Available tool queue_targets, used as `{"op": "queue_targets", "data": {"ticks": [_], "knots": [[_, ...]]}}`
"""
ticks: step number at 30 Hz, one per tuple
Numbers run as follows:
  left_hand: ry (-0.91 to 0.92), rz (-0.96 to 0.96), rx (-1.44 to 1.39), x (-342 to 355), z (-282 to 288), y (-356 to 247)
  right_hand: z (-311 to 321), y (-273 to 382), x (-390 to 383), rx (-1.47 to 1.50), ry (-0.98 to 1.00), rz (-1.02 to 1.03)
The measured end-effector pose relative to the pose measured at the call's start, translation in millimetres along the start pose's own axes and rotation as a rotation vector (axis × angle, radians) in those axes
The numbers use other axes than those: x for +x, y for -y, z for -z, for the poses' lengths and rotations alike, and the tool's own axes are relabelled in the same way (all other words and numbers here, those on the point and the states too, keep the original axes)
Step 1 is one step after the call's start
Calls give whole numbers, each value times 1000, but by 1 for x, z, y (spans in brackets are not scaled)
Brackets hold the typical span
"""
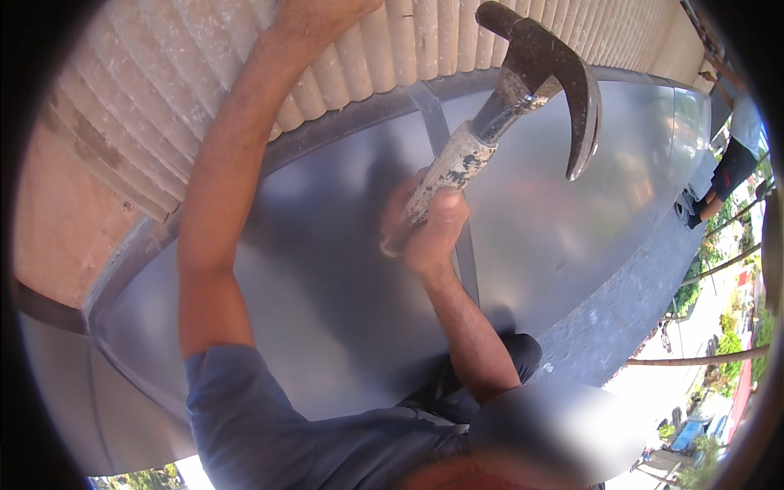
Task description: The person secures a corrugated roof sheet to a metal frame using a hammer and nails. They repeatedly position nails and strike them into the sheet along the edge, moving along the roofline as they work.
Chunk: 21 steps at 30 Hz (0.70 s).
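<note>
My right hand (435, 229) is closed around the worn, paint-chipped handle of a claw hammer (543, 82), held raised with its dark head at upper right, over a smooth grey metal sheet (318, 302). My left arm reaches up across the pale corrugated surface (376, 45), and my left hand (327, 15) is at the top edge against it, its fingers cut off by the frame. A narrow metal seam strip (433, 118) crosses the sheet behind the hammer.
At far right, another person (735, 155) in dark shorts is on the grey ledge (621, 294). Beyond the edge, poles (719, 358), greenery and structures far below show. A plain tan panel (73, 253) with a metal trim borders the sheet at left.
</note>
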State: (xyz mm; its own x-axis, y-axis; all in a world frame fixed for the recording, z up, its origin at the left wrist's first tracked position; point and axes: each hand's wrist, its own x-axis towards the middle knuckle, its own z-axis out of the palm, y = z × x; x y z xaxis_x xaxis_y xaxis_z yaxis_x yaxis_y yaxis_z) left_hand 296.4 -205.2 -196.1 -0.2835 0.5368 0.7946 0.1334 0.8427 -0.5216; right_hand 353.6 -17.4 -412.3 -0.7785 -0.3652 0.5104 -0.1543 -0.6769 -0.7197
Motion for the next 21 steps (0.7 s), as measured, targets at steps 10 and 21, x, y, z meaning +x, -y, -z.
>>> {"op": "queue_targets", "data": {"ticks": [10,21], "knots": [[84,-16,-1,5,2,10,-18,1,5,6,-101,-103],[96,-38,60,9,5,9,-34,-13,-1,72,-107,1]]}}
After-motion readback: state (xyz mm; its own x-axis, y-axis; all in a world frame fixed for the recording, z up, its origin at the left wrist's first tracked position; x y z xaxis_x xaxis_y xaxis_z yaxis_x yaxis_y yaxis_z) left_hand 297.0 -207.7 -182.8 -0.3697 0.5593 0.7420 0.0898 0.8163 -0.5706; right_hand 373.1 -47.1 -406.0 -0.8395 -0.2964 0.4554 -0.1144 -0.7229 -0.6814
